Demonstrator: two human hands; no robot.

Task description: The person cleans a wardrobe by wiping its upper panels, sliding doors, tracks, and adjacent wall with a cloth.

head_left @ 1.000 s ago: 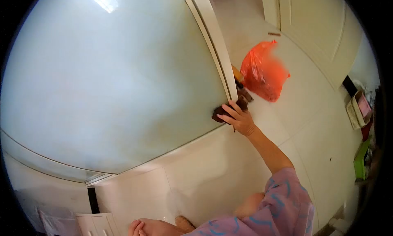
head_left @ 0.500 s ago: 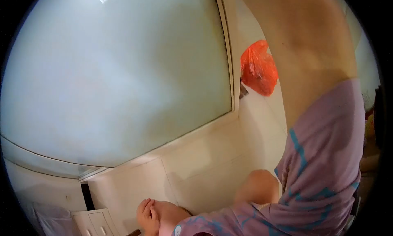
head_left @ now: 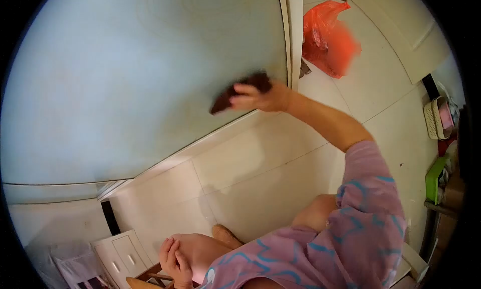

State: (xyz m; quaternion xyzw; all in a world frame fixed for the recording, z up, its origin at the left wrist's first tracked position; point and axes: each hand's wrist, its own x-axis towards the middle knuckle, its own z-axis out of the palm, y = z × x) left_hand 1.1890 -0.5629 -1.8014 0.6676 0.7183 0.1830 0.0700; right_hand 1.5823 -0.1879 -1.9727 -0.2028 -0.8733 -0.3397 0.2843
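A dark maroon cloth (head_left: 223, 99) lies bunched against the lower part of a large frosted glass panel (head_left: 150, 78), near the panel's right frame. My right hand (head_left: 258, 97) grips it with bent fingers, the arm stretched out from a purple sleeve; part of the cloth sticks out beyond the fingers. My left hand (head_left: 175, 261) rests on my left knee (head_left: 193, 249), its fingers laid over the knee and nothing visible in it.
On the tiled floor (head_left: 250, 168) beyond the frame sits a red plastic bag (head_left: 325, 38). White drawers (head_left: 123, 256) stand at lower left, beside a wooden stool (head_left: 150, 279). Along the right edge are a cream basket (head_left: 434, 119) and a green tray (head_left: 435, 180).
My right arm, earlier raised close to the camera with its hand out of view, has come down, and its hand now shows with the cloth on the glass. The left hand stays on the knee.
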